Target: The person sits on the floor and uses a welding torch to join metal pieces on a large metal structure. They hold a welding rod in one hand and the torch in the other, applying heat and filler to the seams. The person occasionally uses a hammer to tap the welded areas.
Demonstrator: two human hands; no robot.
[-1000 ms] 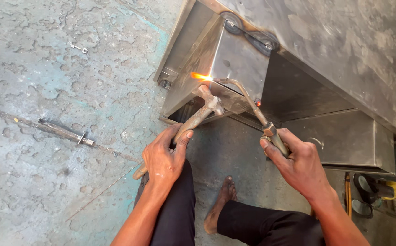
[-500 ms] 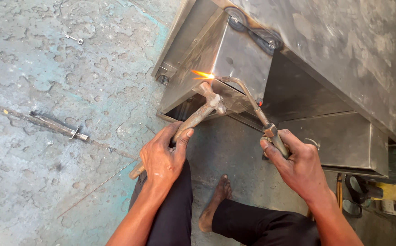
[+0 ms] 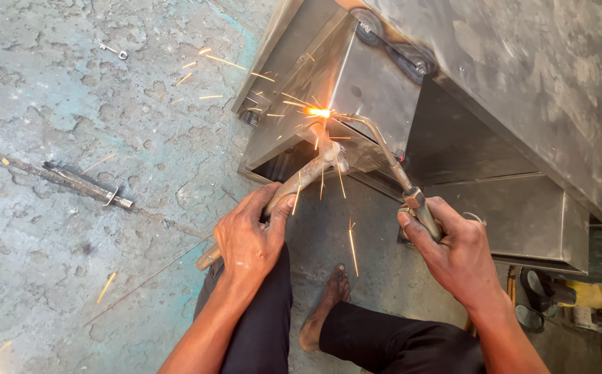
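My left hand (image 3: 249,239) grips the rusty handle of a hammer (image 3: 299,181), whose head rests against the edge of a large sheet-metal box (image 3: 522,83). My right hand (image 3: 453,249) holds a welding torch (image 3: 391,163) with a thin curved neck. Its tip meets the box edge at a bright orange spot (image 3: 318,112), just above the hammer head. Sparks fly out to the left and down. My legs in dark trousers and a bare foot (image 3: 325,308) lie below the hands on the floor.
The rough concrete floor (image 3: 72,263) holds a long metal rod with a bracket (image 3: 82,183) at left and a small spanner (image 3: 114,50) at top left. A yellow tool (image 3: 592,296) and sandals (image 3: 536,294) lie at the lower right under the box.
The glow at the torch tip has burst into a spray of sparks. Both hands keep their grip, and the view has shifted slightly.
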